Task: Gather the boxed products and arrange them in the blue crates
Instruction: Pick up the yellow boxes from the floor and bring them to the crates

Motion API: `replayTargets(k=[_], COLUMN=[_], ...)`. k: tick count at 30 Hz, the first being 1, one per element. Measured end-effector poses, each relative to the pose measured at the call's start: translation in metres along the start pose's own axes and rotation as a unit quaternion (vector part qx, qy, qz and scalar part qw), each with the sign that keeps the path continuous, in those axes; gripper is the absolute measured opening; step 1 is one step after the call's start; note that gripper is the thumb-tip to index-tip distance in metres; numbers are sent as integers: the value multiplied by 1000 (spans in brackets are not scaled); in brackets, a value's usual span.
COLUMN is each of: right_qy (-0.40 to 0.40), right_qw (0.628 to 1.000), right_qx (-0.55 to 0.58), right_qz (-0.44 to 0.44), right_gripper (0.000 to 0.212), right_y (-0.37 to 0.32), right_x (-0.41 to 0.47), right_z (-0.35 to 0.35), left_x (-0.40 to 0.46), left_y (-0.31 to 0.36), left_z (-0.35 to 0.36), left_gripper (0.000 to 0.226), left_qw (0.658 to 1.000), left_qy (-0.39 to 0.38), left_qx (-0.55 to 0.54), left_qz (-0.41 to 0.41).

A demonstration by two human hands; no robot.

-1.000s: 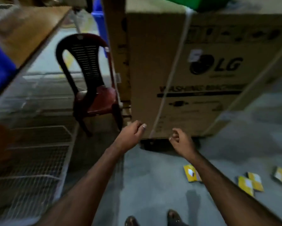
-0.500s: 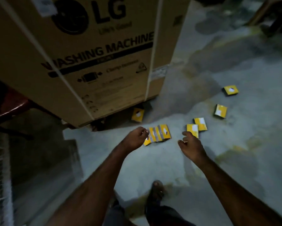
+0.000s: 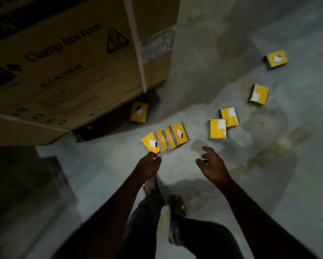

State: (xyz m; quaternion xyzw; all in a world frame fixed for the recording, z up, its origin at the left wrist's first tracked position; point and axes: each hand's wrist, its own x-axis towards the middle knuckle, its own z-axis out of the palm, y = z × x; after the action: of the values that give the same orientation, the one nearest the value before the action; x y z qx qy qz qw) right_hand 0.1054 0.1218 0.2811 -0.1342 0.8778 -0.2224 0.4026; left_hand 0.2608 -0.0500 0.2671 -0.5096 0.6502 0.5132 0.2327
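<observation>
several small yellow boxes are lying scattered on the concrete floor [image 3: 269,184], no blue crate showing in this view. person is standing over them, both arms reaching down. left hand [image 3: 147,165] is hovering just short of the fanned row of boxes [image 3: 165,138], fingers curled in, holding nothing as far as i can tell, contact with the nearest box edge unclear. right hand [image 3: 212,165] is hanging spread and relaxed over bare floor, gripping nothing. one box [image 3: 139,112] is sitting partly tucked under the edge of the big cardboard carton [image 3: 63,62]. pair of boxes [image 3: 224,124] is lying touching each other near the right hand, two more [image 3: 258,94] and [image 3: 275,58] are lying further off, well apart. looks like the gather step is only starting, nothing picked up yet. next move is probably closing both hands around the fanned row and squaring it into one stack, needing a firm squeeze from both ends so the leaning boxes aren't sliding apart.
</observation>
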Motion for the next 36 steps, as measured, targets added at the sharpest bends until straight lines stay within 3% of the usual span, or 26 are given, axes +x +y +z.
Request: replayTargets(k=[6,9,15,20,25,31,34,36], right_qy=[-32,-57,-35,-4,2,-36,-93,-70], right_qw=[998,998,994,979,908,848,802,769], right_qx=[32,5,-61,-144,-297,-397,-470,-518], right_qz=[46,8,-85,-141,-294,-351,-357,-368], right_gripper=[56,65,64,57,66,72,79,65], right_y=[62,95,125,108,92,72,65,63], right_x=[152,222,301,318,328,348,353,354], right_z=[91,143,214,242,274,306,324,328], left_x=[165,241,341,371,387,418,430,433], left_y=[-22,-37,-70,-111,-150,-170,-180,-184], left_z=[74,107,134,129,117,104,108,112], left_gripper=[44,47,48,53,61,85,82,74], left_qw=[997,995,980,964,966,984,990,988], left_qy=[-5,40,153,167,172,114,95,119], left_qx=[78,87,0,-12,29,-19,14,36], left_qz=[1,-2,-131,-205,-192,-133,-102,-90])
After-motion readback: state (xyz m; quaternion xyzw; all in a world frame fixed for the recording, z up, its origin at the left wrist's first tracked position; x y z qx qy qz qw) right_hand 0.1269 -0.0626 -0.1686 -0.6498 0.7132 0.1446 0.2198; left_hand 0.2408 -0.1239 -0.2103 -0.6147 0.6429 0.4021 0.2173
